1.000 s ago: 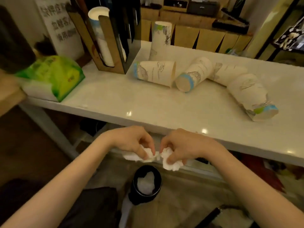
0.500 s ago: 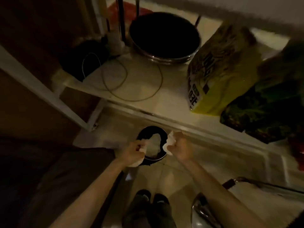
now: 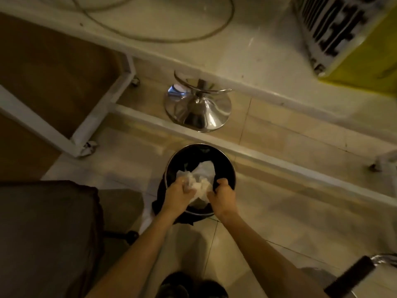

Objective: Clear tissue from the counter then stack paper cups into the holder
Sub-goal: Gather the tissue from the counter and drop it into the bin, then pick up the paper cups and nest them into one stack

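Lowered hands (image 3: 200,195) apparently press tissue (image 3: 200,181) into bin (image 3: 229,168).

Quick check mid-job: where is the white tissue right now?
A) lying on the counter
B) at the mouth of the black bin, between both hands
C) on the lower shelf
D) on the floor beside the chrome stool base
B: the tissue sits inside the round rim of the black bin, with the left hand and right hand on it.

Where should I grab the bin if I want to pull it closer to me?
Probably by the bare far rim of the bin, reaching in from above. The bin stands upright with its round mouth open, so fingers can hook over that edge. The near rim is taken: the left hand and right hand are over it with the tissue.
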A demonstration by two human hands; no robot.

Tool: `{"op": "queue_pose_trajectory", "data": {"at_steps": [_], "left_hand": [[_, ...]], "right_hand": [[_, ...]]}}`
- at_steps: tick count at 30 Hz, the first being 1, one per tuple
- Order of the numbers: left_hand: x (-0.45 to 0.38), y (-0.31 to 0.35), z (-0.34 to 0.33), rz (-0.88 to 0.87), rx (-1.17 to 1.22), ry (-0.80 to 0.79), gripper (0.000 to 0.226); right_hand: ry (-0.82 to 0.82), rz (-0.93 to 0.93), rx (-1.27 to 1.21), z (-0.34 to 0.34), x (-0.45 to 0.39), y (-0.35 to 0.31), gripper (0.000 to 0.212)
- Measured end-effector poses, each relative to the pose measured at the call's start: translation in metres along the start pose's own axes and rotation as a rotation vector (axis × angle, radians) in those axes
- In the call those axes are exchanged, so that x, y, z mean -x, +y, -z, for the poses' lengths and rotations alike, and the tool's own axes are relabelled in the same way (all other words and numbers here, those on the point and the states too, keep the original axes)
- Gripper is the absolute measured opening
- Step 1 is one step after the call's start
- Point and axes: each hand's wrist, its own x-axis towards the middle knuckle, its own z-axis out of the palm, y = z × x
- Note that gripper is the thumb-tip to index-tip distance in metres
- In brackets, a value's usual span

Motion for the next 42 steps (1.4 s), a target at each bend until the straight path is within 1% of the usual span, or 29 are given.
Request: {"op": "queue_pose_trajectory", "data": {"at_steps": [1,3,6,9,12,14,20,24,26,28,31,34,39,42], "left_hand": [[-0.004,-0.005,-0.005,0.004,0.007,-0.043,0.053],[-0.004,-0.008,-0.007,0.021,0.015,-0.112,0.061],[0.007,0.004,0.004,0.02,-0.012,-0.121,0.063],[0.028,0.037,0.025,-0.018,-0.005,-0.119,0.065],[0.063,0.089,0.052,-0.039,-0.039,-0.134,0.071],[0.089,0.128,0.072,-0.083,-0.067,-0.149,0.07],[0.188,0.256,0.146,-0.327,-0.213,-0.134,0.054],[0.271,0.341,0.198,-0.47,-0.281,-0.19,0.05],[0.31,0.385,0.224,-0.542,-0.247,-0.263,0.049],[0.346,0.428,0.25,-0.621,-0.261,-0.279,0.047],[0.391,0.485,0.276,-0.744,-0.302,-0.261,0.041],[0.417,0.538,0.29,-0.867,-0.307,-0.24,0.038],[0.414,0.608,0.3,-1.001,-0.309,-0.092,0.04],[0.401,0.636,0.305,-1.026,-0.313,-0.039,0.046]], "right_hand": [[0.003,0.007,-0.008,-0.003,-0.002,0.002,0.041],[0.006,0.027,-0.006,-0.002,-0.001,0.002,0.047],[-0.029,0.055,0.007,0.017,0.013,-0.009,0.052],[-0.069,0.078,0.031,0.046,0.033,-0.031,0.058],[-0.095,0.156,0.047,0.082,0.065,-0.068,0.061],[-0.114,0.217,0.057,0.11,0.093,-0.099,0.061],[-0.091,0.374,0.019,0.217,0.197,-0.193,0.048],[-0.046,0.494,0.03,0.287,0.274,-0.243,0.047],[-0.042,0.566,-0.005,0.325,0.314,-0.268,0.046],[-0.032,0.64,-0.032,0.362,0.352,-0.291,0.042],[0.033,0.717,0.01,0.412,0.399,-0.315,0.038],[0.145,0.776,-0.057,0.453,0.427,-0.338,0.038],[0.38,0.802,-0.158,0.513,0.433,-0.368,0.036],[0.462,0.779,-0.209,0.542,0.423,-0.381,0.037]]}}
